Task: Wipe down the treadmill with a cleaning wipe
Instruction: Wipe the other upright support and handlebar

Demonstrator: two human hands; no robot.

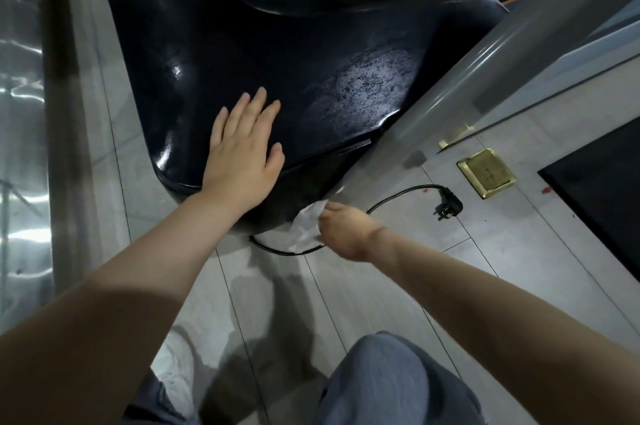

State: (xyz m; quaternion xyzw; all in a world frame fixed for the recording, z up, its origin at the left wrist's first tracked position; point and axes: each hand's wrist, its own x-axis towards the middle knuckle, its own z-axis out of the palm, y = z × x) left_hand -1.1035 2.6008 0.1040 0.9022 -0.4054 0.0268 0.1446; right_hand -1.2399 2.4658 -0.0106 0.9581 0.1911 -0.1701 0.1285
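Observation:
The treadmill's glossy black motor cover [242, 54] fills the upper middle, with a dusty grey smear [367, 85] on its right part. My left hand [242, 147] rests flat on the cover's front edge, fingers straight. Lower and to the right, my right hand [346, 227] grips a crumpled white cleaning wipe [306, 227] against the base of the treadmill's grey upright post [450, 78], near the cover's lower front corner.
A black power cord [391, 198] with an unplugged plug [448, 208] lies on the grey plank floor by a brass floor socket [486, 173]. A metal rail [59, 113] runs along the left. A black mat [602, 192] lies at the right. My knee [391, 379] and a white shoe [176, 365] are below.

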